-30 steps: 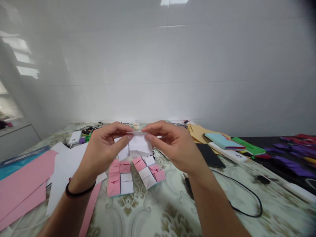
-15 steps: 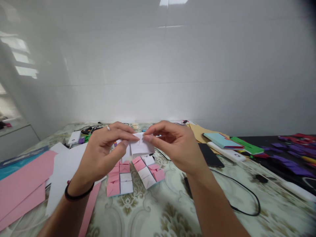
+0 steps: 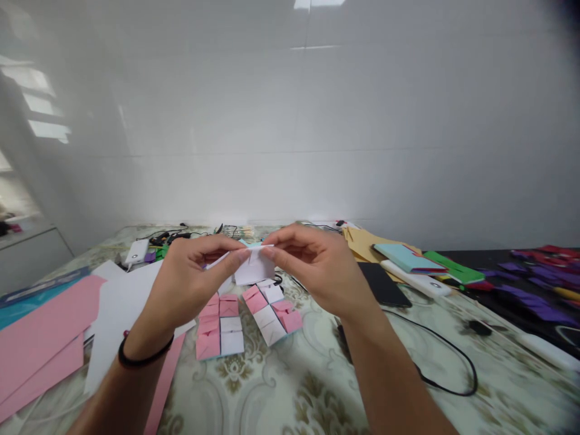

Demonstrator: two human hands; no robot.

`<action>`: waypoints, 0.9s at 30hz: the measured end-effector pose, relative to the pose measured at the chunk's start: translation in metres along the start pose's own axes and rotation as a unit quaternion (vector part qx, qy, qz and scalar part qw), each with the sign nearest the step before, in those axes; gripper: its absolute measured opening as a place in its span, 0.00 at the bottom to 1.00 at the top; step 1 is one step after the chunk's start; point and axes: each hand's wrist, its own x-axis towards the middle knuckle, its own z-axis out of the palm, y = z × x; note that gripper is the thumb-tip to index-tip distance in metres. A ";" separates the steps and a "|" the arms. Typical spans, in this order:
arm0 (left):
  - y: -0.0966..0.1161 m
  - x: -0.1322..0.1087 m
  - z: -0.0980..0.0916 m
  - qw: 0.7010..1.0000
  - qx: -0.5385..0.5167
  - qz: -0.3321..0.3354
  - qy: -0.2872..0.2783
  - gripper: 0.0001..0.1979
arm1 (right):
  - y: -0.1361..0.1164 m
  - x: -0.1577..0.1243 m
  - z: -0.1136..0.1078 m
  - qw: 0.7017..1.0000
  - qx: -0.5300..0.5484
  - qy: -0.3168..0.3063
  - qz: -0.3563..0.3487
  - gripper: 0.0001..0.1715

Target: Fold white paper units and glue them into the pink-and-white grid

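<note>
Over the floral tablecloth (image 3: 312, 368), your left hand (image 3: 193, 278) and right hand (image 3: 321, 272) are raised just beyond two pink-and-white folded-paper panels (image 3: 220, 326) (image 3: 272, 314), thumbs and fingertips clamped on the top edge of a folded white paper (image 3: 254, 273) between them. Your left fingers, laid across its face half a second ago, now pinch that edge, so the fold seems better steadied from both sides.

There are two hands, one left hand (image 3: 190, 272) and one right hand (image 3: 326, 266), with one white paper (image 3: 254, 270) between them; near centre, two pink-and-white pieces (image 3: 232, 335); one wristband (image 3: 140, 363), left; at least two pink sheets (image 3: 49, 317), left; one black slab (image 3: 383, 287), right.
</note>
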 end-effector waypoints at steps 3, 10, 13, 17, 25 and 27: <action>0.002 0.000 0.001 1.000 0.007 -0.003 -0.015 0.06 | -0.004 0.000 0.001 0.999 -0.029 -0.009 -0.010 0.05; 0.005 0.000 -0.002 0.997 0.058 0.020 -0.049 0.07 | -0.012 0.000 -0.001 0.992 -0.102 -0.051 -0.051 0.05; 0.006 -0.001 -0.008 0.996 0.076 0.031 -0.039 0.07 | -0.011 -0.001 -0.012 0.991 -0.112 -0.037 -0.064 0.07; 0.007 -0.001 -0.011 0.996 0.083 0.043 -0.014 0.06 | -0.012 -0.001 -0.021 0.992 -0.097 0.025 -0.077 0.07; 0.012 -0.004 0.003 0.991 0.092 0.098 -0.023 0.07 | -0.015 -0.002 -0.003 0.990 -0.092 -0.041 -0.100 0.07; 0.013 -0.004 0.004 0.992 0.085 0.096 -0.015 0.07 | -0.015 -0.002 -0.003 0.989 -0.100 -0.045 -0.103 0.07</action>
